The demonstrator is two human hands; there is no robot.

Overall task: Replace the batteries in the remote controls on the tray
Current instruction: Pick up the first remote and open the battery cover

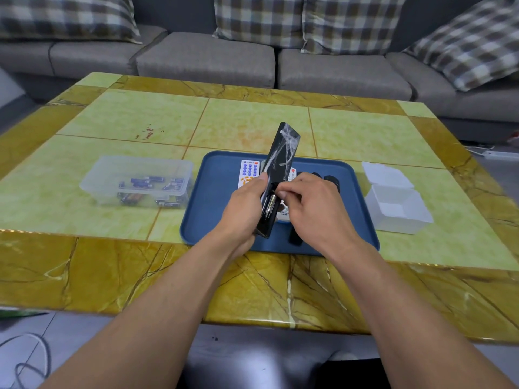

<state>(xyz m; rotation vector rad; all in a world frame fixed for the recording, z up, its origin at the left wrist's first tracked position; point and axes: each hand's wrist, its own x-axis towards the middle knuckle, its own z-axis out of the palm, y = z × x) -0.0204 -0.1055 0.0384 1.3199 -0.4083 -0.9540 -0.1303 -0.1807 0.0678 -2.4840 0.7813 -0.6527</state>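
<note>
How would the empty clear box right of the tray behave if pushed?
The clear box looks thin-walled and holds nothing, so it is probably very light and would slide easily on the glossy table. Its open hinged lid may flop or catch. The walls likely flex if squeezed.

The table (252,122) has a glossy stone-patterned top: pale green squares in the middle, a yellow-brown veined border round them. On it lie three things in a row: a clear tub (112,169) of batteries to the left, a blue tray (207,203) in the middle near the front border, and a clear hinged box (393,203), lid open, to the right. Tub and box each sit just beside the tray, apart from it; the tray's front edge reaches the yellow-brown border.
</note>
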